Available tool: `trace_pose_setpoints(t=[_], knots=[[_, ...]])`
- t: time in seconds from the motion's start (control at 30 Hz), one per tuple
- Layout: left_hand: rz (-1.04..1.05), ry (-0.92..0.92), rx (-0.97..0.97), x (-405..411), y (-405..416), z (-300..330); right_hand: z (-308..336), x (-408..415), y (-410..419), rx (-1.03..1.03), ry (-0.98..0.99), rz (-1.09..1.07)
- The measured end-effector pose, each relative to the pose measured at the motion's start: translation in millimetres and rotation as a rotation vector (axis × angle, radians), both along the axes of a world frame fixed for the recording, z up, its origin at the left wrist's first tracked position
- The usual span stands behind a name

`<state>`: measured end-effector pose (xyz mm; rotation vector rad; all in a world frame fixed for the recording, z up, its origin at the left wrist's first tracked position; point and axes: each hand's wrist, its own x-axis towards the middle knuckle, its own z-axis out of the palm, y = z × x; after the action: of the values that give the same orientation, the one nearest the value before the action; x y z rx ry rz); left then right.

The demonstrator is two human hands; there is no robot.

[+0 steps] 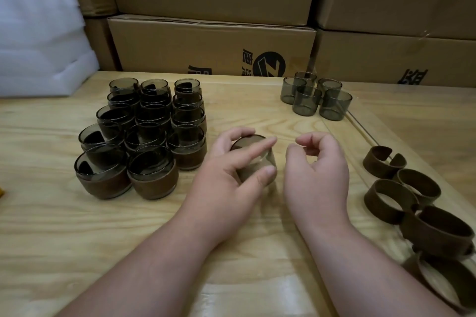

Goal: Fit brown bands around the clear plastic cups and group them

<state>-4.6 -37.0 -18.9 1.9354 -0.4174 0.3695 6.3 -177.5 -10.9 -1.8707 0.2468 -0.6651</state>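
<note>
My left hand (231,170) grips a clear smoky cup (255,162) at the table's middle, thumb on its near side and fingers over its top; the cup bears no band. My right hand (316,162) hovers just right of the cup, fingers loosely curled, holding nothing. Several banded cups (152,175) stand grouped in rows at the left. Several bare cups (307,100) cluster at the back right. Loose brown bands (391,198) lie along the right edge.
The wooden table (77,226) carries everything. Stacked cardboard boxes (211,44) wall off the back. White foam sheets (38,38) are piled at the back left. A glass or clear strip edge (360,131) runs diagonally at the right.
</note>
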Motion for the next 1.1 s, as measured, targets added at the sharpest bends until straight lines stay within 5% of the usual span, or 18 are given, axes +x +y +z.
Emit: trace_pose_setpoints(t=[0.17, 0.4, 0.53, 1.1], knots=[[0.074, 0.049, 0.217, 3, -2, 0, 4, -4, -2, -0.208, 0.021, -0.12], [0.097, 0.185, 0.178, 6, -3, -1, 5, -11, -5, -0.503, 0.22, -0.167], [0.096, 0.202, 0.188, 5, -3, -2, 4, -9, -12, -0.504, 0.32, -0.141], [-0.032, 0.164, 0.111, 7, -2, -7, -3, -1, -7, -0.383, 0.091, 0.018]])
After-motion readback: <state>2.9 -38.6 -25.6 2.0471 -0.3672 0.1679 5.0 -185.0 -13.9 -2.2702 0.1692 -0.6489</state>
